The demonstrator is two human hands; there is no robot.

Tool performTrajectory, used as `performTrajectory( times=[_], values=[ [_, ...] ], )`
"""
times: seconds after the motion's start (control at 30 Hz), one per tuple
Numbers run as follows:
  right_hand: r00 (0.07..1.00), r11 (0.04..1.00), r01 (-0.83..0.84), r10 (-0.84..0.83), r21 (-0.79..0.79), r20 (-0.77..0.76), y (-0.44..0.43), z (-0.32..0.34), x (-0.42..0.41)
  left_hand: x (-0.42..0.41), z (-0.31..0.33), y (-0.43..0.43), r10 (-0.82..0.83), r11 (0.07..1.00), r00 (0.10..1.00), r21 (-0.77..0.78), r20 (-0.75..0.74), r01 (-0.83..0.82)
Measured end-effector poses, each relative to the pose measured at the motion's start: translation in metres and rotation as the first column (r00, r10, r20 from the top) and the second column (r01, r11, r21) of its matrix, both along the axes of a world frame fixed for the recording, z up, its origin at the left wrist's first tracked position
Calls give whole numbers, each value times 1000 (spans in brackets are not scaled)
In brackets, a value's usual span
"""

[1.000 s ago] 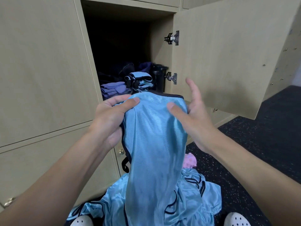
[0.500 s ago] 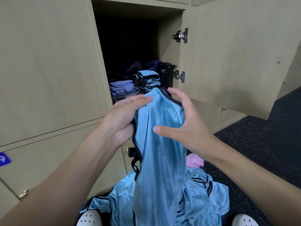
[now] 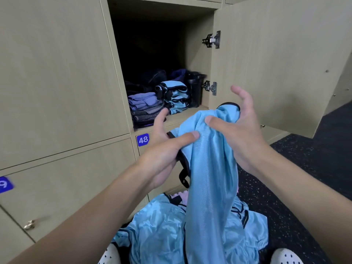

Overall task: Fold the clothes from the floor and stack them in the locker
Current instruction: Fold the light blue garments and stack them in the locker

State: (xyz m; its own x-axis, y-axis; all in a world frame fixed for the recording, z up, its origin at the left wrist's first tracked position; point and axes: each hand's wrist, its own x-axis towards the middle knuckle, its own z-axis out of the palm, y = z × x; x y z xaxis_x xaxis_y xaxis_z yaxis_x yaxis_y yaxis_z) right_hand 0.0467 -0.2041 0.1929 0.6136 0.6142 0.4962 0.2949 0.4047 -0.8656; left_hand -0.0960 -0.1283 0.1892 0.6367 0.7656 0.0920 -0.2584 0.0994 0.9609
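Observation:
A light blue garment with black trim [image 3: 211,168] hangs in front of me, bunched at its top. My left hand [image 3: 163,149] pinches its left edge with the thumb across the cloth. My right hand [image 3: 234,130] grips the top, thumb pressed on the front and fingers curled behind the trimmed edge. More blue clothes [image 3: 162,231] lie heaped on the floor below. The open locker [image 3: 167,121] holds a folded purple and grey stack [image 3: 142,105] and a folded blue stack [image 3: 175,96].
The locker door [image 3: 276,63] stands open to the right. A dark container [image 3: 196,88] sits at the locker's right wall, dark bags behind the stacks. Closed doors, one numbered 48 [image 3: 142,139], are below and left. My white shoes [image 3: 109,254] flank the pile on dark speckled floor.
The view has swung down and left. My right hand has shifted up to the garment's top and bunched it; my left hand's fingers have spread while its thumb still pins the cloth.

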Motion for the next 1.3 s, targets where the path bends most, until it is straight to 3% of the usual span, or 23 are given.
performTrajectory(
  times=[0.1,0.2,0.37,0.5,0.6,0.7,0.8,0.97,1.13,1.3],
  values=[
    [980,977,-198,195,-81,-37,-4,-4,6,-1,5,6,111,993,993,30,36,-112],
    [944,924,-309,327,-224,45,-3,-19,-2,-2,11,10,180,984,978,-25,101,-179],
    [977,973,-183,196,-139,88,-1,-19,-8,-3,16,18,250,960,962,-154,109,-232],
    [993,992,-117,116,-42,-29,0,-13,-1,-3,6,13,89,981,996,-171,-13,-90],
    [980,984,-168,161,-59,-116,0,-11,4,-2,6,10,44,994,999,-102,25,-42],
    [964,953,-264,262,-147,-36,-2,-13,6,-4,11,14,123,992,988,22,91,-126],
    [982,976,-186,181,-109,-54,-3,-8,5,-7,11,18,164,983,985,74,55,-168],
    [977,987,-147,134,-67,-168,-5,-4,15,-8,9,11,-67,995,996,68,-56,71],
    [930,910,-368,355,-192,-97,-5,-14,8,-7,15,12,47,996,997,71,56,-51],
    [964,949,-262,264,-178,-9,-2,-12,1,-3,15,9,155,987,982,-54,111,-150]
  ],
)
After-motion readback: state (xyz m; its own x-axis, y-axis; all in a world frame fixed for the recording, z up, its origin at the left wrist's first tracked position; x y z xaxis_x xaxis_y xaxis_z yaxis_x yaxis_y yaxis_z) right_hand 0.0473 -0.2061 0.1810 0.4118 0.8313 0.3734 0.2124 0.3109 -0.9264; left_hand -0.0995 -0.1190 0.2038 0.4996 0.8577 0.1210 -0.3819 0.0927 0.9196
